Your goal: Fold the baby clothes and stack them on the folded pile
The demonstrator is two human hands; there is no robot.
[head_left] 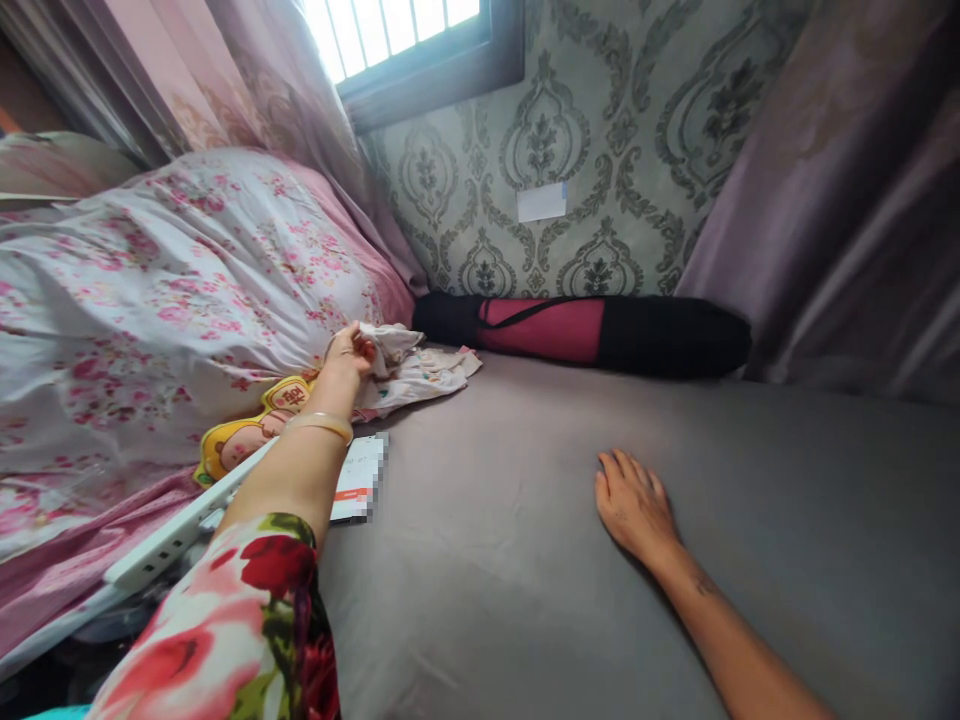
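Note:
My left hand (351, 350), on an arm with a pale bangle and a floral sleeve, reaches to the far left and has its curled fingers on a light printed cloth (427, 380). The cloth lies crumpled on the grey sheet (487, 560). Flat on the sheet at the right rests my right hand (634, 500), fingers a little apart, holding nothing. Under my left forearm are a yellow cartoon item (225, 450) and a white box with an orange stripe (364, 475).
A long black and pink bag (540, 330) lies along the patterned wall. Floral bedding (180, 270) is piled at the left, beside a white slotted rail (161, 545). Curtains (795, 200) hang at both sides, below and beside a barred window (397, 35).

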